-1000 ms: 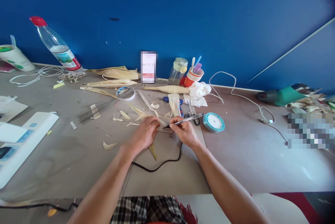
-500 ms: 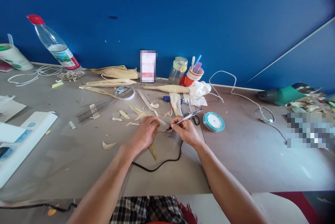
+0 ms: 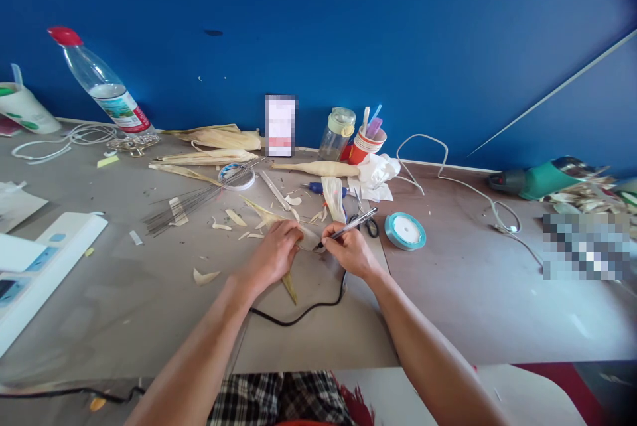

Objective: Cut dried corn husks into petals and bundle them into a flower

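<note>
My right hand (image 3: 348,248) grips a pen (image 3: 352,224), its dark tip down on a pale corn husk (image 3: 309,239). Pressed onto the same husk is my left hand (image 3: 279,248), its fingers bent and close together; a greenish husk end (image 3: 288,288) sticks out below them. Just beyond my right hand lie scissors (image 3: 369,223), partly hidden, and a strip of pale husk (image 3: 333,195). A roll of light-blue ribbon (image 3: 405,231) rests to the right. Husk scraps (image 3: 235,217) are scattered left of my hands.
Thin wires (image 3: 194,197) lie across a white tape roll (image 3: 237,177). Along the blue wall stand a bottle (image 3: 112,97), a phone (image 3: 280,126), a glass jar (image 3: 337,137) and a paper cup (image 3: 367,145). A power strip (image 3: 50,260) is at left; a black cable (image 3: 298,320) runs near my wrists.
My right hand and the pen have shifted slightly left along the husk, with the pen leaning a little differently. My left hand stays in place on the husk.
</note>
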### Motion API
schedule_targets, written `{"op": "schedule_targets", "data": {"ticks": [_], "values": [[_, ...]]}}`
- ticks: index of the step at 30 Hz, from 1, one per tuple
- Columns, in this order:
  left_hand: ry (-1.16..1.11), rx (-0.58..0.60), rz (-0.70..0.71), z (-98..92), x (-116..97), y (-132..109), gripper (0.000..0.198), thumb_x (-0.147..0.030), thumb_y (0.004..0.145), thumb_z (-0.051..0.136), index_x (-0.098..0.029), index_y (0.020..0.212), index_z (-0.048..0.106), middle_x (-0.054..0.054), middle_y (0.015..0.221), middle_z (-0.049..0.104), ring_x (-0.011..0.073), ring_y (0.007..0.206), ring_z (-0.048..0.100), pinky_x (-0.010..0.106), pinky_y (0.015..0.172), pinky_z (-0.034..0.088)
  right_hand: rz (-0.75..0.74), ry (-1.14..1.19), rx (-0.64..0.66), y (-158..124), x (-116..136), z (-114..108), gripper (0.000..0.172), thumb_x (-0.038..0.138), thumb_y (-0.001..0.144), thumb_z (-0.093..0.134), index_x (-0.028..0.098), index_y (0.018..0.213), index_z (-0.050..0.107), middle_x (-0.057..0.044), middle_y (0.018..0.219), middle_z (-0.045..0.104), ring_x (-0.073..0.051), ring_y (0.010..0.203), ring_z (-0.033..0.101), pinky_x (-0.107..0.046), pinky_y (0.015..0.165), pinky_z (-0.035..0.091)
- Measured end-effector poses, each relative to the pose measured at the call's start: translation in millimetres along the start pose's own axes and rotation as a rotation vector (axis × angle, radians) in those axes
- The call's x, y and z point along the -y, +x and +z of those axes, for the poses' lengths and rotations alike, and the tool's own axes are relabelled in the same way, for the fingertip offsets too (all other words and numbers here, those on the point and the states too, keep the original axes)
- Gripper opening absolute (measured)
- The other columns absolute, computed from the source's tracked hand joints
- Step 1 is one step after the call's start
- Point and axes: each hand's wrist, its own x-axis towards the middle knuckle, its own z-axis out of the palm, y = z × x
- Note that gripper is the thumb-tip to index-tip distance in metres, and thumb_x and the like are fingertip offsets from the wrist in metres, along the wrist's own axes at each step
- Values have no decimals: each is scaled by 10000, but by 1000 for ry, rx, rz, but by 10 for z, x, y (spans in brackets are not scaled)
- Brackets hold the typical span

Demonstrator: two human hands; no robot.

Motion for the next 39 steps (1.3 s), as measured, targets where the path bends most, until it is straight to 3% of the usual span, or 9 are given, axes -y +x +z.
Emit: {"op": "schedule_targets", "data": {"ticks": [22, 29, 39], "values": [[-19, -4, -15, -8, -4, 15, 199, -69, 781, 495, -173, 926, 582, 92, 1083, 561, 228, 1061, 501, 407, 933, 448, 7, -67, 26, -30, 57, -93, 99, 242, 732, 499, 185, 655, 525, 44, 550, 439, -96, 507, 376, -217, 478, 283], [-28, 0, -23, -22, -21, 17, 199, -75, 786, 487, -183, 921, 584, 88, 1083, 559, 227, 1069, 502, 407, 934, 448, -19, 14, -1, -2, 40, -138, 99, 234, 729, 509, 172, 661, 547, 30, 585, 445, -93, 528, 375, -218, 475, 279], [-29, 1, -7, -23, -19, 12, 185, -65, 794, 483, -174, 917, 569, 93, 1090, 550, 227, 1069, 493, 404, 933, 443, -29, 69, 44, 9, -1, -38, 107, 264, 743, 522, 179, 680, 535, 37, 601, 443, -91, 526, 372, -222, 490, 294]]}}
